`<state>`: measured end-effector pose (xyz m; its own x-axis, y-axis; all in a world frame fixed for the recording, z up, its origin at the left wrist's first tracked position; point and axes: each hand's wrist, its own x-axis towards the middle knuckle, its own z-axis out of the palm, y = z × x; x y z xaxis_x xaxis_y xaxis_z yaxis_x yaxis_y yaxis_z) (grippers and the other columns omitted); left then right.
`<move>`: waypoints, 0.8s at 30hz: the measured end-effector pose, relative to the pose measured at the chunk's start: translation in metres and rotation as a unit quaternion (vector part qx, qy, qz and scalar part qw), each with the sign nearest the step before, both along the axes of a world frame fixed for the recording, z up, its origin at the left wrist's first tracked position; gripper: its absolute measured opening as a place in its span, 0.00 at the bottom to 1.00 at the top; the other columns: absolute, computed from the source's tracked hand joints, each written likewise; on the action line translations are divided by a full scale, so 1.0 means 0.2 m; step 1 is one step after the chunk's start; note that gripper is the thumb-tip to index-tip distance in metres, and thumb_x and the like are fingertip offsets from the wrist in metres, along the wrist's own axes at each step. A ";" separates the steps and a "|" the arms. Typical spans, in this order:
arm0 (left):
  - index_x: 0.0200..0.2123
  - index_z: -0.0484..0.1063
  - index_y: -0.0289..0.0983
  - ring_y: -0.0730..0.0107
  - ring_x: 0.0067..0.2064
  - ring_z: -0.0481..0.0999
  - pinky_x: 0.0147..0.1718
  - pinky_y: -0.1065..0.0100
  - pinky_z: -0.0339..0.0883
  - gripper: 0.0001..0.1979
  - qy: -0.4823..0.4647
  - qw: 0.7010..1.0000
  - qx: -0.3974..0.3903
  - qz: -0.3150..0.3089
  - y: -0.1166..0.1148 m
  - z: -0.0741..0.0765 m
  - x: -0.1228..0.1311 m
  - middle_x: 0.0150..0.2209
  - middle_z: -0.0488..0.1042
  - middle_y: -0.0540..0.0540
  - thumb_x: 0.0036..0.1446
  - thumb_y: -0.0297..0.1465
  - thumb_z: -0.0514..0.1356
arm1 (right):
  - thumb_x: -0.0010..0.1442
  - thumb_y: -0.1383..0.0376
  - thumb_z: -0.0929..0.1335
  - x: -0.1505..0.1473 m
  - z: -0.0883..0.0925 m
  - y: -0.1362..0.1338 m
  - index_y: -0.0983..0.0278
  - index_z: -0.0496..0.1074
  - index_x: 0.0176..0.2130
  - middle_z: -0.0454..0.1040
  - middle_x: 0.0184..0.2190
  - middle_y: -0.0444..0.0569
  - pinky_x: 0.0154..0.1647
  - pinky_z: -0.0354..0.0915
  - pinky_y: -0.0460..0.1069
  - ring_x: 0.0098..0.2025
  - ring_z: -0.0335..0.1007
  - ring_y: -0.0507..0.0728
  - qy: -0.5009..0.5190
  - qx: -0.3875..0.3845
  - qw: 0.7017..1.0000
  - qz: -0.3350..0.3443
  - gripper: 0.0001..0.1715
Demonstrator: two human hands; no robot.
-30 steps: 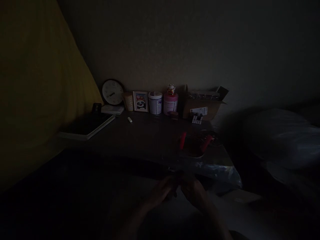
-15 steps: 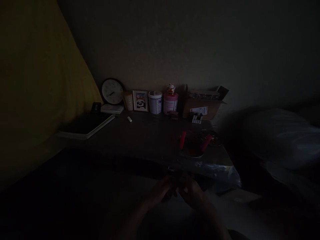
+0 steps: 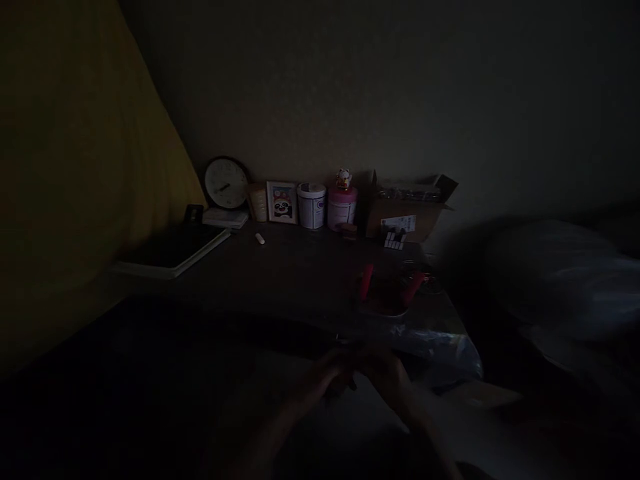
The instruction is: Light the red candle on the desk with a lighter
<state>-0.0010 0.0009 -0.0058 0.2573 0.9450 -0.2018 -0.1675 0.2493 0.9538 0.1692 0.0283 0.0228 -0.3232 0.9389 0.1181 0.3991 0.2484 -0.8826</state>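
Observation:
The room is very dark. My left hand (image 3: 320, 381) and my right hand (image 3: 389, 379) meet low in the middle, just in front of the near edge of a dark table (image 3: 300, 280). Their fingers are curled together around something small and dark that I cannot make out. Just beyond them on the table lies a shiny plastic bag (image 3: 435, 341), and behind it a dish with two red-handled things (image 3: 387, 288).
Along the wall stand a round clock (image 3: 225, 183), a small picture frame (image 3: 282, 202), a white tub (image 3: 311, 205), a pink tub (image 3: 342, 207) with a figurine, and an open cardboard box (image 3: 407, 212). A book (image 3: 173, 252) lies left. A yellow curtain (image 3: 75, 173) hangs left.
My hands stay together and have shifted slightly, fingers working at the small thing between them. The view has nudged a little; nothing on the table has moved.

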 end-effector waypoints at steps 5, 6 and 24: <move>0.48 0.68 0.37 0.68 0.28 0.71 0.28 0.68 0.60 0.22 0.000 1.000 0.005 0.029 0.02 -0.04 0.00 0.25 0.75 0.48 0.56 0.46 0.53 | 0.52 0.47 0.66 0.00 0.03 0.00 0.64 0.76 0.31 0.77 0.32 0.51 0.35 0.70 0.49 0.35 0.74 0.57 0.033 -0.012 0.999 -0.040 0.23; 0.49 0.67 0.37 0.68 0.29 0.72 0.29 0.67 0.60 0.23 0.000 0.999 0.006 0.032 0.02 -0.04 0.00 0.26 0.75 0.48 0.56 0.46 0.53 | 0.52 0.46 0.66 0.00 0.03 0.00 0.64 0.76 0.31 0.77 0.32 0.51 0.35 0.70 0.49 0.35 0.74 0.57 0.042 -0.020 0.998 -0.046 0.24; 0.46 0.69 0.40 0.60 0.45 0.72 0.45 0.61 0.63 0.17 0.007 0.997 0.016 0.071 0.00 0.09 -0.06 0.41 0.75 0.46 0.57 0.41 0.54 | 0.58 0.54 0.64 -0.03 -0.03 -0.03 0.62 0.71 0.41 0.76 0.38 0.51 0.39 0.70 0.49 0.39 0.74 0.57 0.049 0.003 0.998 -0.032 0.17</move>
